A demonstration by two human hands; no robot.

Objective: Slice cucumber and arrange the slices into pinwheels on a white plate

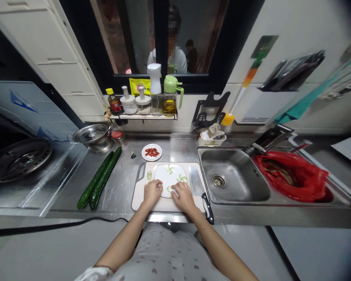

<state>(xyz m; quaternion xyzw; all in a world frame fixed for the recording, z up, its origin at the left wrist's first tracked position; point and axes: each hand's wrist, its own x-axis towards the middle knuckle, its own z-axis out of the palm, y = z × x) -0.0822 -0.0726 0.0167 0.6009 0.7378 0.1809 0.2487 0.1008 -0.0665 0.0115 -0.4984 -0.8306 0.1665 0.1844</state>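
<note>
A white square plate (164, 175) lies on the cutting board (139, 195), with pale green cucumber slices (170, 169) fanned out in small groups near its edges. Over the plate's left edge is my left hand (153, 192), its fingers curled together; whatever they hold is too small to make out. My right hand (183, 196) reaches over the lower right of the plate, thumb and fingertips closed at a cucumber slice (169, 189). More slices (149, 175) sit in a short row on the board's left side. A kitchen knife (196, 178) rests along its right side, handle towards me.
Two whole cucumbers (103, 179) lie to the left, near a lidded steel pot (95, 136). Behind the board stands a small plate (144, 153) of red pieces. At right is a sink (234, 183) with a red plastic bag (292, 175) beside it. A condiment shelf (143, 116) hangs behind.
</note>
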